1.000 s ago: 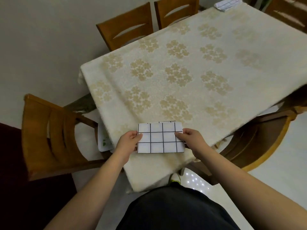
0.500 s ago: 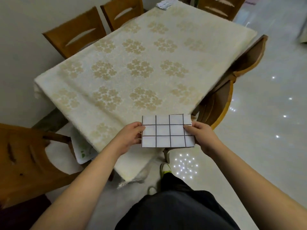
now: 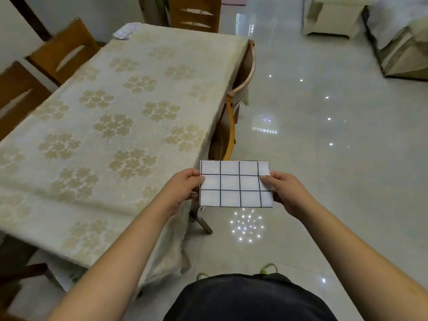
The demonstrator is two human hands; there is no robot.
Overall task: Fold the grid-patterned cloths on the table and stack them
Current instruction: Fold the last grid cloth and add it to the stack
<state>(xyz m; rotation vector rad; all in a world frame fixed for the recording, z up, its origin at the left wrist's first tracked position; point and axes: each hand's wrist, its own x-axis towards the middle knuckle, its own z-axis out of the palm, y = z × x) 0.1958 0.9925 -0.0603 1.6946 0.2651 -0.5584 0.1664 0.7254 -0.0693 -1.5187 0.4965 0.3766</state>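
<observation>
A: Far left corner of the cream floral-clothed table (image 3: 129, 107): a folded grid cloth (image 3: 126, 31) waits. You've turned; the table's now left.

B: Hands?

A: Your left hand (image 3: 183, 191) and right hand (image 3: 283, 193) each pinch an end of the folded white black-grid cloth (image 3: 235, 184), now over floor. Probably carrying it to stack.

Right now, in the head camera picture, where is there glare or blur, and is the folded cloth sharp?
Head view: the folded cloth between the left hand and the right hand is sharp, its grid lines crisp. The glossy floor mirrors ceiling lights as bright dots. The wooden chairs at the left edge look smeared, and the table edges bend with the wide lens.
</observation>
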